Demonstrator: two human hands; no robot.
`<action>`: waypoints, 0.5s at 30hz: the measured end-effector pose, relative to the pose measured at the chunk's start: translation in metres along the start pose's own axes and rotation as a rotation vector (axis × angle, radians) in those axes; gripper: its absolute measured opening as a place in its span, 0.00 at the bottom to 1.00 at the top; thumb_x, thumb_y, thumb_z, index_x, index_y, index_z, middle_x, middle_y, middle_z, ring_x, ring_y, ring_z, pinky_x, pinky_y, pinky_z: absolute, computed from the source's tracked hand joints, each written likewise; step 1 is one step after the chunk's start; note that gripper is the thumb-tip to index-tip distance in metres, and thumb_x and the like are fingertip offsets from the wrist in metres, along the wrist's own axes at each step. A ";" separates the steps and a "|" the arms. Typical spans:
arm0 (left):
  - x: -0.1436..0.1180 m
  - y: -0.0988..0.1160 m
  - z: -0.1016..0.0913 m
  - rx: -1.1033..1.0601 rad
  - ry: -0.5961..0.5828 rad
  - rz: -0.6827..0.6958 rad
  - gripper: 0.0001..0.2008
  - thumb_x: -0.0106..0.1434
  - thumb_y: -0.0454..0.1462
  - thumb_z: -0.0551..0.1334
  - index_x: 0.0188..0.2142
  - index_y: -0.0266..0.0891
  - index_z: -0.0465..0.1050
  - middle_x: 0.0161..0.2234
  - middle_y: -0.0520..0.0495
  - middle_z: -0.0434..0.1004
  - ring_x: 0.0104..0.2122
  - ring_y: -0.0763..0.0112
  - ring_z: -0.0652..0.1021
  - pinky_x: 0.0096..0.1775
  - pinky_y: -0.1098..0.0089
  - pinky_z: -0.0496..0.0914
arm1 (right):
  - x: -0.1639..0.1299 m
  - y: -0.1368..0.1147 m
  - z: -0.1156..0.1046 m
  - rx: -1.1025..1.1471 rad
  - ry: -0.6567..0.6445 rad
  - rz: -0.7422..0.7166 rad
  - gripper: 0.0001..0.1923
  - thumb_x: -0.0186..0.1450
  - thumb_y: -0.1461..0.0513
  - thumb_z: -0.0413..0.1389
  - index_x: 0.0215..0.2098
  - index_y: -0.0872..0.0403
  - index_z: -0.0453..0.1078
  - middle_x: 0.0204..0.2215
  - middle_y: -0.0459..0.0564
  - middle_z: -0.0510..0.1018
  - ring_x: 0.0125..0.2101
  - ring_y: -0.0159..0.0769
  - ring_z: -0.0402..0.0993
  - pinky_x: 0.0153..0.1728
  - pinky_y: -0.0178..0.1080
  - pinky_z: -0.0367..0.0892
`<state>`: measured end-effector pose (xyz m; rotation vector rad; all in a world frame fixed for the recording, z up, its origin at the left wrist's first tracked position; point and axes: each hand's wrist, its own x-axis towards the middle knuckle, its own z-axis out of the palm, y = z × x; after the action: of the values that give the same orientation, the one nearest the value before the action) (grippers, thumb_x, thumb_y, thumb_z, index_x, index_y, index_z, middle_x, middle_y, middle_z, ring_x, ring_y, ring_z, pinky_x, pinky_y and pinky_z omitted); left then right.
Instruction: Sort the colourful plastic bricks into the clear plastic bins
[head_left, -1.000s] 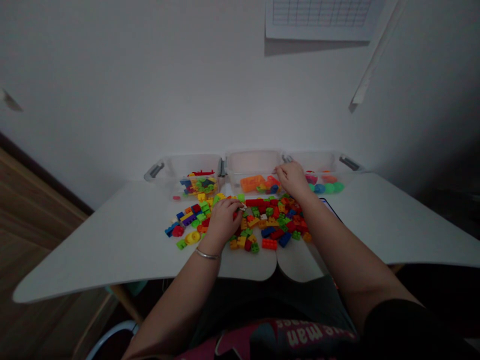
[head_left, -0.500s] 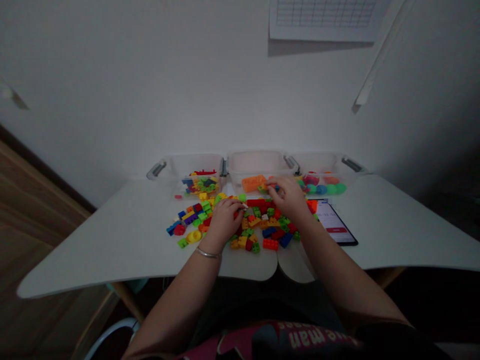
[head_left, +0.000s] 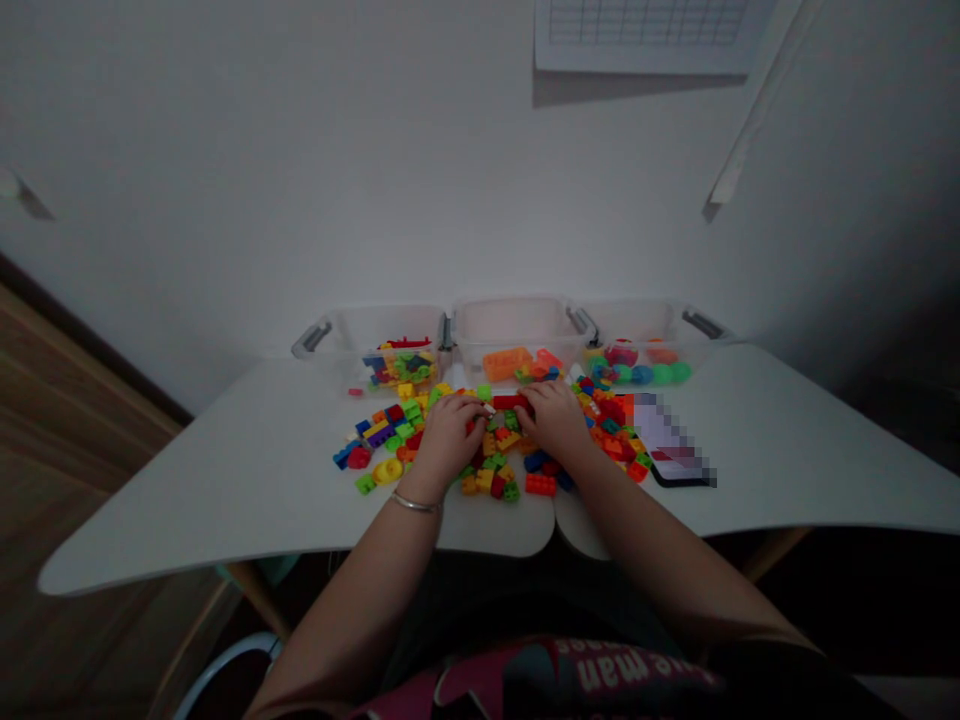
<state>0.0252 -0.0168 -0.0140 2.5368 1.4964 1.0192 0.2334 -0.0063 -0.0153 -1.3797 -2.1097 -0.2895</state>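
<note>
Over the pile of colourful toy building bricks, my left hand is closed, with a small white piece at its fingertips. Just to the right, my right hand reaches into the same pile, its thumb and fingers bent round the right end of a long red brick. The palms hide the bricks beneath them. Behind the hands, the middle clear bin has an orange block and a few smaller pieces at its front.
A left clear bin holds mixed bricks, and a right clear bin holds round green, blue and red pieces. A phone lies right of the pile on the white table. The wall rises close behind.
My right hand has come down and back from the front of the middle bin to the red brick in the pile. My left hand has stayed nearly still.
</note>
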 end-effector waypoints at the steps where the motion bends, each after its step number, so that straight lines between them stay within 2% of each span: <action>1: 0.000 0.000 0.000 0.004 0.000 0.001 0.08 0.63 0.35 0.61 0.39 0.42 0.79 0.45 0.46 0.80 0.48 0.60 0.75 0.55 0.54 0.67 | 0.000 0.000 0.001 0.007 -0.002 0.004 0.14 0.66 0.60 0.55 0.46 0.57 0.75 0.44 0.57 0.80 0.46 0.48 0.70 0.51 0.48 0.62; 15: 0.000 0.003 -0.001 0.008 0.001 -0.004 0.08 0.64 0.35 0.60 0.38 0.42 0.79 0.44 0.46 0.80 0.48 0.61 0.75 0.54 0.55 0.67 | 0.002 0.002 0.005 0.104 0.006 0.080 0.03 0.63 0.63 0.56 0.35 0.53 0.72 0.35 0.52 0.79 0.40 0.44 0.72 0.44 0.43 0.62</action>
<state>0.0267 -0.0183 -0.0121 2.5378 1.5078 1.0163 0.2329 -0.0015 -0.0180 -1.3960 -2.0292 -0.1489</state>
